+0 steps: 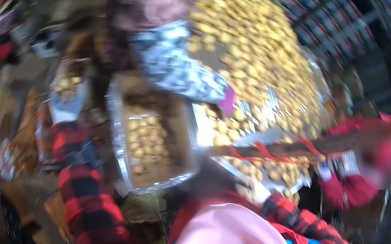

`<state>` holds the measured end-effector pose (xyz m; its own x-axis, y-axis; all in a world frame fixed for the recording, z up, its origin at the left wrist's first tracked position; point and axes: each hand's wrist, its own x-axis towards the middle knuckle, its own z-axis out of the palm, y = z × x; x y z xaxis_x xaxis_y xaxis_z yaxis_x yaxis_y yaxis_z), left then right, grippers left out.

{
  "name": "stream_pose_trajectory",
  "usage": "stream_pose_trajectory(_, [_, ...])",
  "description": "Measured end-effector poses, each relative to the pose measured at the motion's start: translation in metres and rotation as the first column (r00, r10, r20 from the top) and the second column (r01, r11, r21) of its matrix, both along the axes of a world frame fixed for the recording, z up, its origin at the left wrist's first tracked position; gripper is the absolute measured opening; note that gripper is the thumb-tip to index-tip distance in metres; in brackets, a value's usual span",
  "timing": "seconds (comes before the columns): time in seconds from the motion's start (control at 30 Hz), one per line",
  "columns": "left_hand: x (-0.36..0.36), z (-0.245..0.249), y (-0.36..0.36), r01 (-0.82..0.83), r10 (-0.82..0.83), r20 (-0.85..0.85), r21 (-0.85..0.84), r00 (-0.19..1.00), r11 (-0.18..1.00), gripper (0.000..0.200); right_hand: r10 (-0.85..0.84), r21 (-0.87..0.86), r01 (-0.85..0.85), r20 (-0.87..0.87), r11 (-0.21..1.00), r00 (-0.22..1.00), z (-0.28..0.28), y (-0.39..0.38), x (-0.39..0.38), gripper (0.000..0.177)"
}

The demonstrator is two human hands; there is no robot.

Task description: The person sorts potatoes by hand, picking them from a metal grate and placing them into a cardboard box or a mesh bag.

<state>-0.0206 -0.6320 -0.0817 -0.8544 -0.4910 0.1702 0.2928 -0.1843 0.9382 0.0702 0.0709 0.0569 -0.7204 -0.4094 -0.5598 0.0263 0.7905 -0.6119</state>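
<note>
My left hand [66, 107], in a pale glove below a red-and-black plaid sleeve, reaches out at the upper left. It is nearest to a small heap of yellow round produce [68, 84], and blur hides its fingers. Close to my body, my right hand [257, 192], also pale-gloved, is beside the lower edge of a large spread of the same round produce [253, 37]. Its fingers are smeared too. Between my arms lies a plastic-lined box [118, 138] with several round pieces [148, 141] inside.
A co-worker's blue patterned sleeve [171, 60] with a magenta-gloved hand [227, 101] crosses above the box. A bar wrapped with red strips [285, 149] runs to the right. Another person [356, 184] in red is at the right. Orange-brown sacks [26, 137] stand at the left.
</note>
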Motion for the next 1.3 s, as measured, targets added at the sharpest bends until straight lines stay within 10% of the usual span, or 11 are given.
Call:
stream_pose_trajectory(0.03, [0.001,0.036,0.014,0.285,-0.19,-0.213,0.672,0.959,0.684,0.04,0.015,0.025,-0.015,0.003,1.0,1.0,-0.01,0.014,-0.006,0.036])
stream_pose_trajectory(0.07, [-0.001,0.061,0.048,-0.004,-0.006,0.01,0.788,1.0,0.615,0.042,0.037,-0.053,-0.05,-0.228,0.997,0.973,-0.011,0.018,-0.013,0.036])
stream_pose_trajectory(0.1, [0.0,0.074,0.083,-0.301,0.159,0.256,0.811,0.954,0.502,0.044,0.055,-0.109,-0.118,-0.458,0.987,0.887,-0.012,0.017,-0.022,0.036])
stream_pose_trajectory(0.43, [0.047,0.032,0.207,-0.033,-0.057,0.099,0.727,0.993,0.686,0.048,0.401,0.431,-0.048,-0.786,0.901,0.469,-0.094,-0.074,-0.108,0.046])
stream_pose_trajectory(0.7, [0.127,0.042,0.373,-0.076,-0.125,0.353,0.505,0.927,0.86,0.053,0.382,0.29,-0.25,-0.75,0.924,0.54,-0.102,0.074,-0.048,0.053])
stream_pose_trajectory(0.77, [0.15,0.017,0.434,0.109,-0.097,0.299,-0.024,0.949,0.994,0.04,0.385,0.358,-0.181,-0.655,0.916,0.65,-0.099,0.126,-0.026,0.053])
stream_pose_trajectory(0.83, [0.145,0.058,0.5,0.404,-0.397,0.393,0.067,0.829,0.912,0.034,0.377,0.365,-0.156,-0.682,0.918,0.627,-0.093,0.159,-0.014,0.052])
stream_pose_trajectory(0.97, [0.063,0.036,0.56,0.25,-0.226,0.191,-0.93,0.955,0.27,0.042,0.267,0.189,-0.189,-0.709,0.964,0.652,-0.079,0.144,-0.014,0.053])
stream_pose_trajectory(1.07, [0.009,0.051,0.602,0.413,0.002,0.417,-0.9,0.909,0.136,0.057,0.015,-0.008,-0.023,-0.565,1.0,0.825,-0.052,0.169,0.002,0.04])
stream_pose_trajectory(1.23, [0.032,0.067,0.664,0.507,-0.092,0.504,-0.862,0.859,0.011,0.047,0.165,0.453,-0.069,-0.176,0.889,0.97,0.008,0.247,0.005,0.053])
stream_pose_trajectory(1.3, [0.04,0.072,0.671,0.497,-0.077,0.495,-0.868,0.866,0.008,0.039,0.049,0.252,0.073,-0.448,0.965,0.893,-0.012,0.268,0.01,0.047])
